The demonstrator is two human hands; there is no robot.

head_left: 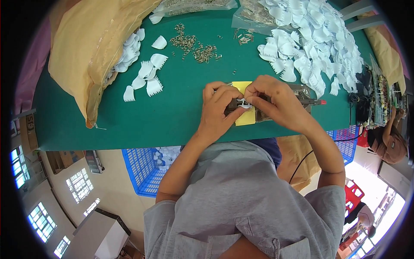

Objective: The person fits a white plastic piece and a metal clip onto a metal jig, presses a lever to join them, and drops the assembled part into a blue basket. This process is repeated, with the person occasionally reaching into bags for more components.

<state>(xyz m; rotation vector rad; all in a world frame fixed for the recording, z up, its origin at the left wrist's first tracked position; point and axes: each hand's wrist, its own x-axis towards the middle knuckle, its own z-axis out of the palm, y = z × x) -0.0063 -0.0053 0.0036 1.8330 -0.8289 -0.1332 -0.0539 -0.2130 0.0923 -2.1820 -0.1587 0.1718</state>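
My left hand point(217, 110) and my right hand point(277, 102) meet over a dark jig with a yellow plate point(245, 120), on the green table. Between the fingertips sits a small white plastic hair claw clip point(246, 106) with dark metal at its middle. The left thumb and fingers close on its left side. My right thumb and forefinger pinch together at its upper right; whatever small part they grip is hidden. To the right of the jig, a tool with a red tip point(322, 102) sticks out past my right wrist.
White toothed clip halves point(308, 47) are heaped at the far right; several more point(147, 71) lie left, by a brown paper sack point(86, 56). Small metal springs point(202, 52) and pins point(246, 38) lie at the back. A blue basket point(142, 177) stands below the table edge. People are off right.
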